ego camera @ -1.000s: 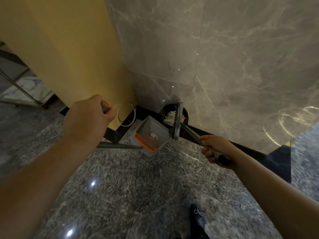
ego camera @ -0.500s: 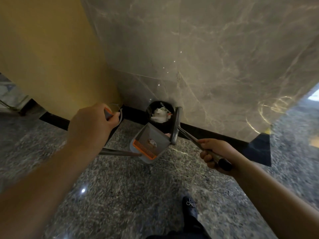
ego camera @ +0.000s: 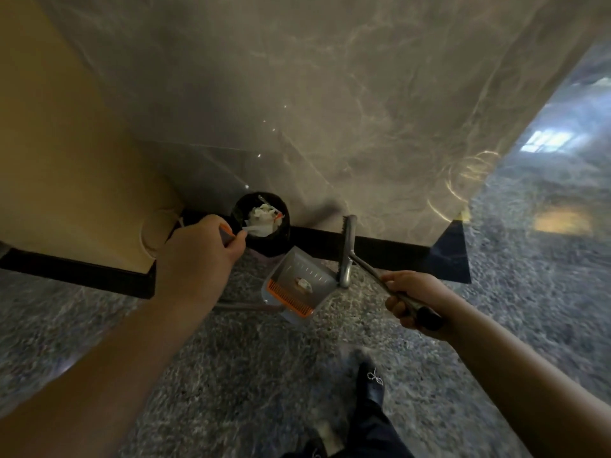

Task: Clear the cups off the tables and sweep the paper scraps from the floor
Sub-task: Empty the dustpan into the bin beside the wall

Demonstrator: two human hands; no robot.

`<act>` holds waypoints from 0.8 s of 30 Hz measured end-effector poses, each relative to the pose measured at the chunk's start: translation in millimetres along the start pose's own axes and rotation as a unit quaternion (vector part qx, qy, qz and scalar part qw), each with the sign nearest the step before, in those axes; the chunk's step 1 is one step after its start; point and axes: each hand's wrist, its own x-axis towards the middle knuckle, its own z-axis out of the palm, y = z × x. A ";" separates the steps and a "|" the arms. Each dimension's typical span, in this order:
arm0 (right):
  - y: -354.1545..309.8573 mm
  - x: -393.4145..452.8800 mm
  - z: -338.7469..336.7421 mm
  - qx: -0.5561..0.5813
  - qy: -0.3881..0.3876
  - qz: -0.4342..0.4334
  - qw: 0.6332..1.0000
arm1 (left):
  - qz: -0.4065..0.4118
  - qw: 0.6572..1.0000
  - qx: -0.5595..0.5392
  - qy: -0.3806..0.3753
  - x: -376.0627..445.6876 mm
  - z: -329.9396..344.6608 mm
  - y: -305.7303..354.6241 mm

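Note:
My left hand (ego camera: pixel 198 251) grips the orange-tipped top of the dustpan handle. The grey dustpan (ego camera: pixel 299 285) with its orange comb edge hangs just above the floor, and a crumpled paper scrap (ego camera: pixel 303 283) lies inside it. My right hand (ego camera: pixel 411 300) grips the metal handle of the broom, whose grey head (ego camera: pixel 347 251) stands on end beside the pan's right side. Behind the pan, a black bin (ego camera: pixel 261 224) against the wall holds white paper waste.
A grey marble wall (ego camera: pixel 330 110) and a yellow wall (ego camera: pixel 66 143) meet at a corner with a black skirting (ego camera: pixel 380 251). The floor (ego camera: pixel 231 375) is speckled stone. My dark shoe (ego camera: pixel 372 383) stands below the pan.
The view has swung left to right, so the bin and pan sit more central. My left hand has come closer to the bin, and the pan now hangs to the bin's lower right.

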 end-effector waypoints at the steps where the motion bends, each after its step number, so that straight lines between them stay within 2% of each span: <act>1: -4.5 2.9 -5.8 0.000 0.005 0.003 1.000 | -0.003 1.000 -0.004 -0.008 5.9 8.3 5.9; 8: -44.4 25.5 -47.2 0.004 0.015 0.012 1.000 | -0.009 0.999 -0.019 -0.037 52.5 60.0 46.6; 15: -104.2 56.1 -62.8 0.001 -0.039 -0.055 0.998 | -0.032 0.997 -0.003 -0.067 105.5 95.8 80.7; 20: -126.6 79.2 -71.7 -0.006 -0.115 -0.147 0.982 | -0.045 0.996 -0.021 -0.073 131.7 111.6 97.6; 24: -138.9 94.4 -75.6 -0.027 -0.113 -0.203 0.972 | -0.050 0.995 -0.029 -0.076 149.3 118.4 106.6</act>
